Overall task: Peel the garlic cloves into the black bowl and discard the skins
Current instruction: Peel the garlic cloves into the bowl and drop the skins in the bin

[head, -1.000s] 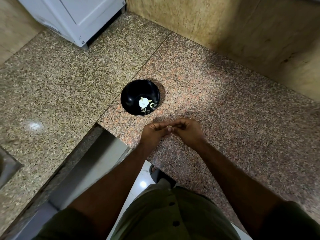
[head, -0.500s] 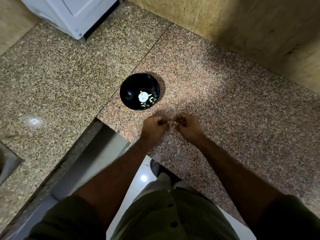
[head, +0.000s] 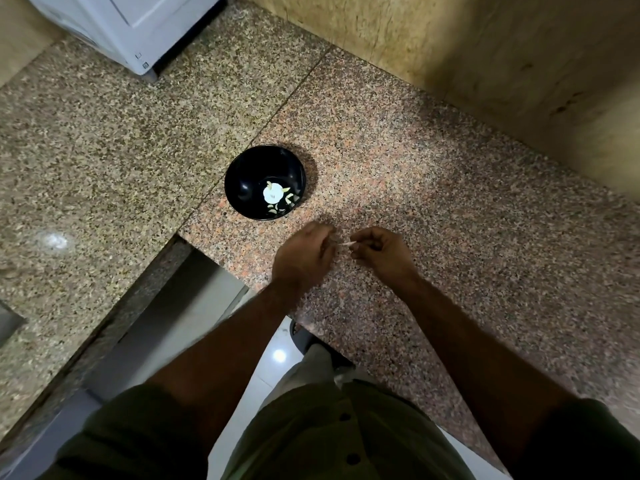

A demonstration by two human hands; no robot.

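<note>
Mid-frame, above the granite counter (head: 450,202), the right hand (head: 381,252) pinched a pale skin strip (head: 346,243). The left hand (head: 304,258) curled, contents hidden. Peeling seemed underway; next, likely drop the clove into the black bowl (head: 242,174) just above.

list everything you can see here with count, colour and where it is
bowl: one, black, on the counter just beyond the hands
garlic head: one, white, inside the bowl
garlic cloves: several, pale, loose in the bowl beside the head
skin strip: one, pale, thin, between the two hands
counter: one, speckled pink and tan granite, L-shaped, seam running past the bowl
appliance: one, white, top left on the counter
wall: beige stone, top right
floor tile: white, glossy, below the counter edge
shirt: one, olive green, buttoned, bottom
left hand: one, fingers curled; what it holds is hidden
right hand: one, pinches the skin strip
</note>
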